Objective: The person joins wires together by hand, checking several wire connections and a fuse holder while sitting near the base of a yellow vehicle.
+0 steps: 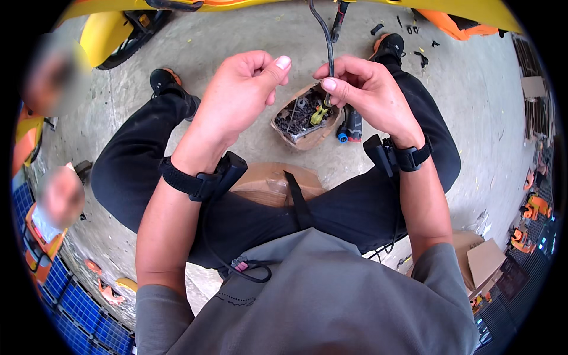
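Observation:
My right hand pinches the lower end of a black cable between thumb and fingers. That cable hangs down from the yellow body at the top of the view. To the left, my left hand is closed, its thumb pressed against the curled forefinger; whatever it may hold is hidden. Below and between both hands stands a small cardboard box of dark screws and small parts. A yellow-green piece lies among them. Beside the box, under my right hand, is a dark cylindrical tool with a blue end.
I sit on a cardboard box, legs spread on the concrete floor. Small black parts lie beyond my right foot. A yellow part with a wheel is at upper left. An open carton stands at right. Other people are at the left edge.

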The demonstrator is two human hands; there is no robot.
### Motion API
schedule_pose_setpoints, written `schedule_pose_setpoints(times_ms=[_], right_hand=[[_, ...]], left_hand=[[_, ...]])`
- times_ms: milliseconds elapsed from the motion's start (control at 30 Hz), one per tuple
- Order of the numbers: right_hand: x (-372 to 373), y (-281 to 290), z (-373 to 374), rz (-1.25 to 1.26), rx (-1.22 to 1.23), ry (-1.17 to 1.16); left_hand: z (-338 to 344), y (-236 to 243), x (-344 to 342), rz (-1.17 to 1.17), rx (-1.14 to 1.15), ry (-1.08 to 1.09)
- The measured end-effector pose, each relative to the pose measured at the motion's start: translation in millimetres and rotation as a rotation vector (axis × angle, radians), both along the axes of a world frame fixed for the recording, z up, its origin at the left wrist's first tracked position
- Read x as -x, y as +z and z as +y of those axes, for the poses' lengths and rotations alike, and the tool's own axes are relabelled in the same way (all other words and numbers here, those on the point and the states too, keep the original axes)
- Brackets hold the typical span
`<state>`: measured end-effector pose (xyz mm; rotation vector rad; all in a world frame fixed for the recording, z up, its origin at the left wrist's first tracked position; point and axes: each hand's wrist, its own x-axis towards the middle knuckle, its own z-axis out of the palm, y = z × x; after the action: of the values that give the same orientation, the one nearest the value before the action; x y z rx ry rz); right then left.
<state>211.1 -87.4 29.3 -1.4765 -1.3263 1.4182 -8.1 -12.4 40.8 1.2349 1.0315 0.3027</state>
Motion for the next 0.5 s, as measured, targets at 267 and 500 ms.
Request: schedule_pose_setpoints(times_ms=[267, 500], right_hand=[[6, -2, -2, 0.076, 0.052, 0.025], [18, -3, -7, 0.13, 0.094, 0.1]], left_hand=[[-8, -12, -4, -0.12, -0.095, 0.08], [-12, -7, -8, -0.205, 0.024, 0.012]])
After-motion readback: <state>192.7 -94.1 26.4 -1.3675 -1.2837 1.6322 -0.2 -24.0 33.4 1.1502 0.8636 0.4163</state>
